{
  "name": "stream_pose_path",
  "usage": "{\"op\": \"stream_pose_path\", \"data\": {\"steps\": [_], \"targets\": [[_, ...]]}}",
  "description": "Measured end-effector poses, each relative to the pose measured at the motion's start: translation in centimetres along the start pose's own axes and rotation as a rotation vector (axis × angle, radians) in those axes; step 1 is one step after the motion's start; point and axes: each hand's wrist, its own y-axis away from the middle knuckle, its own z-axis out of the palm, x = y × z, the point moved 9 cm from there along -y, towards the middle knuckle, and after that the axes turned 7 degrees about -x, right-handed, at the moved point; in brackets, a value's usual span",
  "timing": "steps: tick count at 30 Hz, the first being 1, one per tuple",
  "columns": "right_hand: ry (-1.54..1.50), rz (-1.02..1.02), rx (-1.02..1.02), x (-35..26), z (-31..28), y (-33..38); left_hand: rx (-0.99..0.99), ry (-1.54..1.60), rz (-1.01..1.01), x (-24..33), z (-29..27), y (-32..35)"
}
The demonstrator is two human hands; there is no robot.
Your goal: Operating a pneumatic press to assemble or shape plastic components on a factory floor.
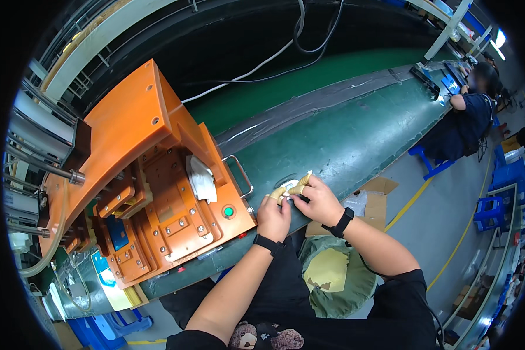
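Over the green work surface (332, 154), my two hands meet at a small white piece (289, 185), whose exact kind I cannot make out. My left hand (273, 218) pinches it from the left, and my right hand (319, 202) grips it from the right with thumb and fingers. Pale yellow finger cots cover several fingertips on both hands. Part of the piece is hidden behind the fingers. Just left of my left hand stands an orange press-like fixture (114, 125) with a round green button (228, 211) and a metal handle (241, 175).
A crumpled white cloth (202, 181) hangs in the fixture. Cables (256, 76) run behind the bench. A cardboard box (374, 201) and a green bag-covered bin (347, 291) stand at the near edge. A co-worker (469, 116) sits far right, near a blue stool (430, 162).
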Motion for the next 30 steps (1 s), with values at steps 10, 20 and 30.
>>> {"op": "stream_pose_path", "data": {"steps": [10, 20, 30], "targets": [[0.099, -0.002, 0.043, -1.5, -1.8, -0.1, -0.228, 0.34, -0.09, 1.9, 0.0, 2.8], [0.313, -0.048, -0.331, -2.0, 0.7, -1.8, -0.583, 0.194, 0.043, 2.5, -9.6, 11.9], [0.328, 0.03, -0.336, -2.1, 1.5, -0.6, -0.224, 0.024, -0.08, -3.9, -23.4, 19.5]]}}
